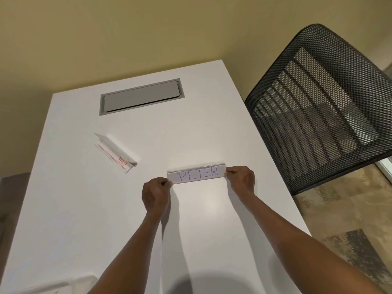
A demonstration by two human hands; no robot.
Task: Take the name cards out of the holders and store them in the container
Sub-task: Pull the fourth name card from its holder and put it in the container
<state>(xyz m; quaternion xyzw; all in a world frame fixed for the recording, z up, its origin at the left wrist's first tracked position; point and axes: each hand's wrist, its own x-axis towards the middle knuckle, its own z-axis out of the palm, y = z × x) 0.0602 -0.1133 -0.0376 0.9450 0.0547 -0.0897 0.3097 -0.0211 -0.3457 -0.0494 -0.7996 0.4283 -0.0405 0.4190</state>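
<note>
While the holder (pixel 196 169) stands near the middle of the white worktop (pixel 84 209), its two ends are pinched: the left hand (pixel 156 195) is closed on the left end, the right hand (pixel 241 177) on the right. The card (pixel 197 174) is inside, not yet out. For a clean pull, one grip is best kept steady on the plastic while the card is slid sideways, flat, so it isn't creased. "PETER" is read in blue capitals. A second holder (pixel 115 152) lies apart to the left, its red label too small to read. No container can be made out for certain.
</note>
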